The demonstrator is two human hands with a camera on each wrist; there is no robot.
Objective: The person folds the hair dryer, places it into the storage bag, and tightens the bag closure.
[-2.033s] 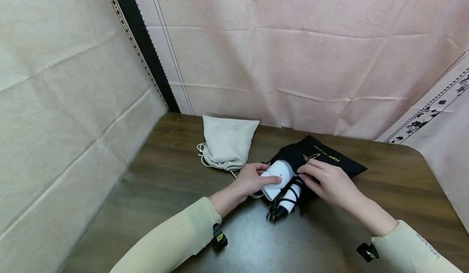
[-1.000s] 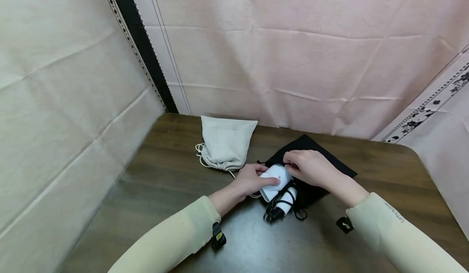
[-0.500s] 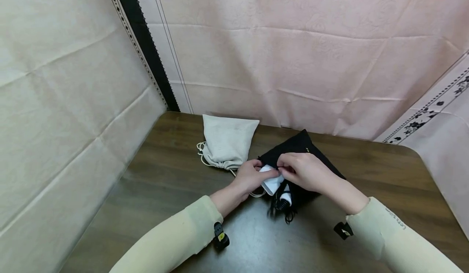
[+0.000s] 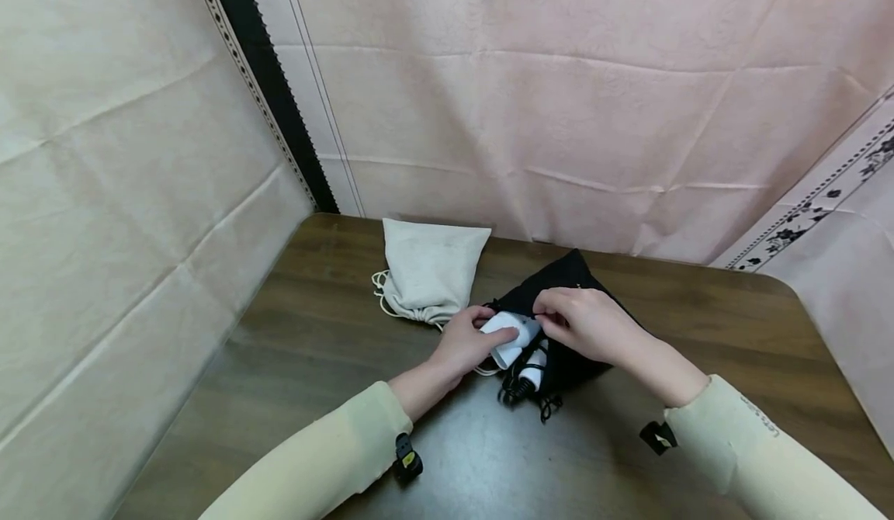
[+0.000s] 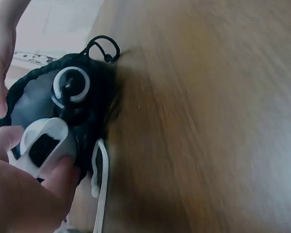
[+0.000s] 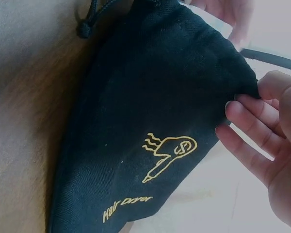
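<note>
A white hair dryer [image 4: 512,327] lies part-way in a black drawstring bag [image 4: 564,273], its nozzle end and wrapped handle [image 4: 535,363] sticking out of the mouth. My left hand [image 4: 464,343] grips the dryer around the nozzle, thumb on one side and fingers on the other. Black cord [image 4: 515,388] is wound about the handle. At the bag's rim, my right hand [image 4: 588,322] pinches the cloth between thumb and fingertips. The right wrist view shows the bag's gold print [image 6: 169,150] of a hair dryer. Most of the dryer's body is hidden inside.
A pale drawstring pouch [image 4: 434,268] rests behind and left of my left hand, its white cords [image 5: 101,184] trailing by the black bag. Wooden tabletop [image 4: 314,334] spreads around both. Cloth curtains [image 4: 559,116] hang along the back and sides of the table.
My right hand has moved left and taken the bag's rim, and the bag now covers more of the dryer. In the last half second, my left hand shifted slightly left with the dryer.
</note>
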